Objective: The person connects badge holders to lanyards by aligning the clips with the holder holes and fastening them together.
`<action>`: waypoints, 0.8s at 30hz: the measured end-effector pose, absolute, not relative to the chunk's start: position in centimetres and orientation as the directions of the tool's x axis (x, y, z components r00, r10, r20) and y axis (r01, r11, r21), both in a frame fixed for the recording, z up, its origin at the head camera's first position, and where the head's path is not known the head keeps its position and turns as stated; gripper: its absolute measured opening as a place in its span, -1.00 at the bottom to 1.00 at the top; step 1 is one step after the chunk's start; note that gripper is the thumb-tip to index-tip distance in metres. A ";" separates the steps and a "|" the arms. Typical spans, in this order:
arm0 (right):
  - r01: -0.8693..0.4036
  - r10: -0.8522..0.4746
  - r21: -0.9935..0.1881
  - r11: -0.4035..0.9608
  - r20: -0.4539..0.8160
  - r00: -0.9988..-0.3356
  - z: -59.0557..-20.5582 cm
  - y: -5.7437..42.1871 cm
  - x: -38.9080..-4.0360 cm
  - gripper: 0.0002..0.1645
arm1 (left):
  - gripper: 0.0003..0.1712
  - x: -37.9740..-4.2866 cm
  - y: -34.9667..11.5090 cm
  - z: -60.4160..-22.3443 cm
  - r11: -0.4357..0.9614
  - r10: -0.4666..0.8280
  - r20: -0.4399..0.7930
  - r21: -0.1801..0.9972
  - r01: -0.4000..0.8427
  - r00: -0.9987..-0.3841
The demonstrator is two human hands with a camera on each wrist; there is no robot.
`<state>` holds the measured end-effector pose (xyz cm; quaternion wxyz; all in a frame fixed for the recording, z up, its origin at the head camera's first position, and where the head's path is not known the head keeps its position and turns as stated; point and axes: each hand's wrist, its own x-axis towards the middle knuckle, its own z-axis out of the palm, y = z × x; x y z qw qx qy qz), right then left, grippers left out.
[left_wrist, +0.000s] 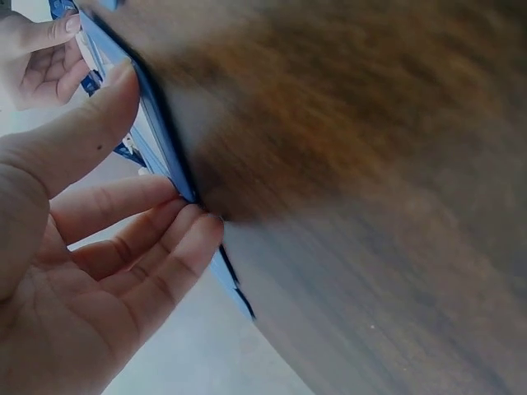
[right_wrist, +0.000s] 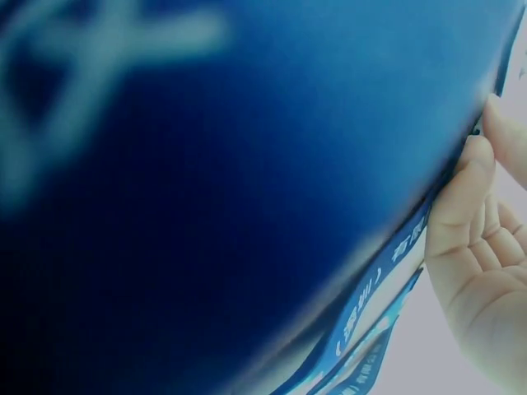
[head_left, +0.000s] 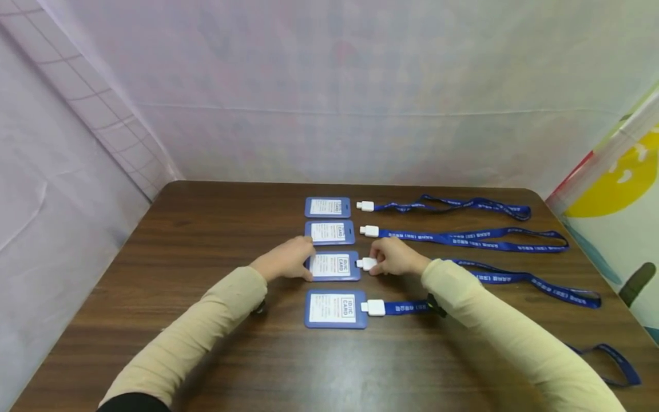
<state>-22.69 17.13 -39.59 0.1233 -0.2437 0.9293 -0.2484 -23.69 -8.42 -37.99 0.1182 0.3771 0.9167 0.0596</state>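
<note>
Dark wood counter [head_left: 206,320] under pale sheeting carries four blue card holders at frame centre. On the third holder [head_left: 334,266], the left hand [head_left: 285,259] pinches its left edge, while the right hand [head_left: 395,257] pinches the white clip [head_left: 366,264] of its lanyard [head_left: 535,281]. Other lanyards stretch toward the right.

bare table [head_left: 206,240] on left & near edge, free to pass. badge holders [head_left: 329,232] stacked close in centre col, lanyards [head_left: 473,237] fan across right side, blocking sweep there.
</note>
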 end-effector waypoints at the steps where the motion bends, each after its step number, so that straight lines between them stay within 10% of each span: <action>1: -0.384 -0.510 -0.525 0.760 -0.115 -0.853 -39.6 17.1 -22.7 -0.75 | -0.60 -23.7 -8.4 -38.0 0.708 0.706 -0.171 0.196 0.679 -0.687; 24: -0.301 -0.476 -0.561 0.771 -0.194 -0.858 -39.5 17.0 -23.0 -0.73 | -0.68 -24.0 -8.2 -38.3 0.696 0.717 -0.160 0.210 0.686 -0.678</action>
